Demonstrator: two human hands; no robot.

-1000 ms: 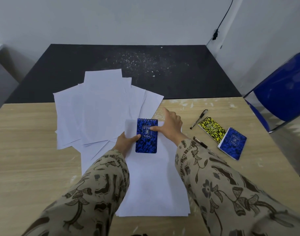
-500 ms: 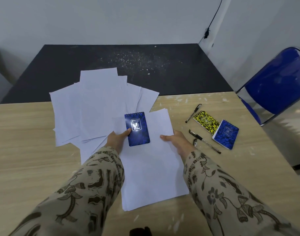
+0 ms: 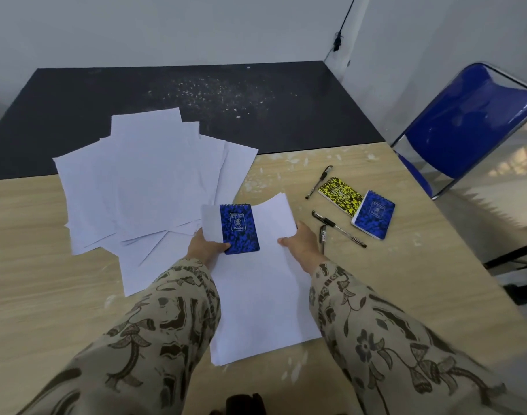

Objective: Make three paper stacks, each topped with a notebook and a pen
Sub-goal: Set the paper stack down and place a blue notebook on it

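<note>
Atop the paper stack point(image 3: 262, 295), left hand point(image 3: 205, 247) pinches the blue notebook point(image 3: 239, 229).

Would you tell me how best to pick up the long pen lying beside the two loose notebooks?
Pinch the long pen at mid-barrel from above with the right hand, the nearer one. It lies flat and diagonal on the table, with bare wood either side there.

Blue notebook point(image 3: 239, 229) lies atop neat paper stack point(image 3: 262, 295).
</note>
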